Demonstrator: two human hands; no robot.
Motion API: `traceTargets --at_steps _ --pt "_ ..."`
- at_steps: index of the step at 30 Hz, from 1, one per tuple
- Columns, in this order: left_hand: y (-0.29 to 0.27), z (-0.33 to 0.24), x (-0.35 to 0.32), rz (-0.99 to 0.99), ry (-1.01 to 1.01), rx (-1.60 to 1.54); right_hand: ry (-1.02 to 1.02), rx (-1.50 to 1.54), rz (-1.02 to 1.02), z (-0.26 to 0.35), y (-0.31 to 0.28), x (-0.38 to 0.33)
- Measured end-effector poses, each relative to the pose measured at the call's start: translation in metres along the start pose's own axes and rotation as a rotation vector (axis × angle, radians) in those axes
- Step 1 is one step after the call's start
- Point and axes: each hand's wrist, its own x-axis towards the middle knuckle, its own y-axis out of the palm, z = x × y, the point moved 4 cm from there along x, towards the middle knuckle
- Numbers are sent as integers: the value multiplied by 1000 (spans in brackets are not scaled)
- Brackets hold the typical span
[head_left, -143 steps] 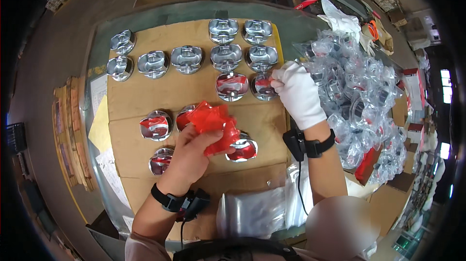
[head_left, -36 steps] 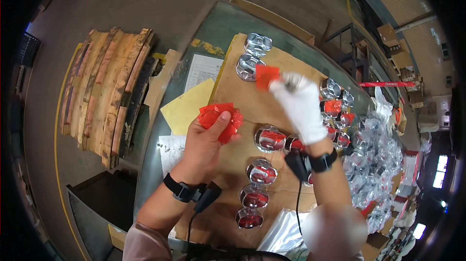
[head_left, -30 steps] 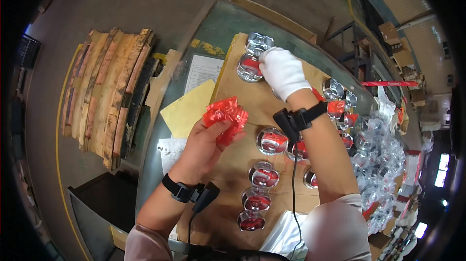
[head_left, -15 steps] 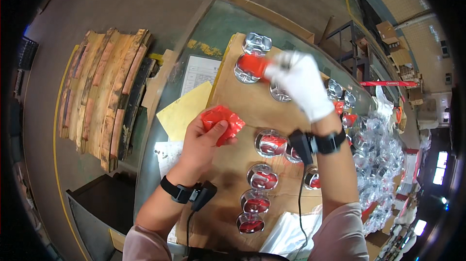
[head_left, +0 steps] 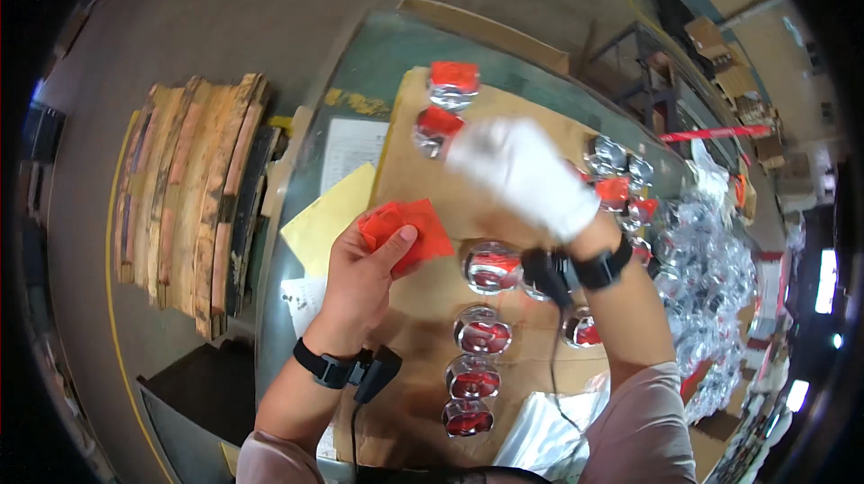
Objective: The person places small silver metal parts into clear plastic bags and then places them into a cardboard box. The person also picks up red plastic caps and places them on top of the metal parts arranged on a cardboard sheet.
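Note:
A small stack of flat red plastic packets point(head_left: 430, 230) is pinched between the thumb and fingers of my bare left hand point(head_left: 364, 268), above the cardboard. My right hand point(head_left: 517, 169), in a white glove, hovers beside the second piston point(head_left: 423, 144) at the far left of the cardboard; its fingers are smeared by motion. One red packet point(head_left: 454, 76) lies on top of the farthest metal piston point(head_left: 453, 101), and another red packet point(head_left: 440, 121) is on the second piston. Nearer me stand several pistons point(head_left: 482, 331) with red packets in their hollows.
A brown cardboard sheet point(head_left: 405, 340) covers much of the green table point(head_left: 378, 52). Bare and red-topped pistons point(head_left: 606, 155) stand at the right, near a heap of clear-wrapped items point(head_left: 693, 277). Yellow paper point(head_left: 328, 218) lies left; clear plastic bags point(head_left: 549, 430) lie in front. Wooden pallets point(head_left: 193, 205) stand left.
The farthest piston was bare and now has a red packet on it. My right hand has come left and nearer from the far pistons. My left hand still holds its packets.

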Motion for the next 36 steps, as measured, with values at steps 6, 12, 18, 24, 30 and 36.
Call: traceTargets --at_steps 6,12,18,24,30,36 --pt "47 10 -21 149 -39 -75 107 -148 -273 -3 -50 -95" --pt "74 15 -28 274 -152 -132 258 -907 -396 -129 -167 -89" --pt "84 19 -24 347 -158 -92 265 -927 -378 -160 -133 -88" --pt "94 29 -32 275 -116 95 142 183 -174 -28 -50 -140" --pt "86 38 -36 230 -94 174 168 -86 -321 -47 -102 -150" --pt "82 23 -45 253 -139 72 622 -931 -263 -213 -191 -143"
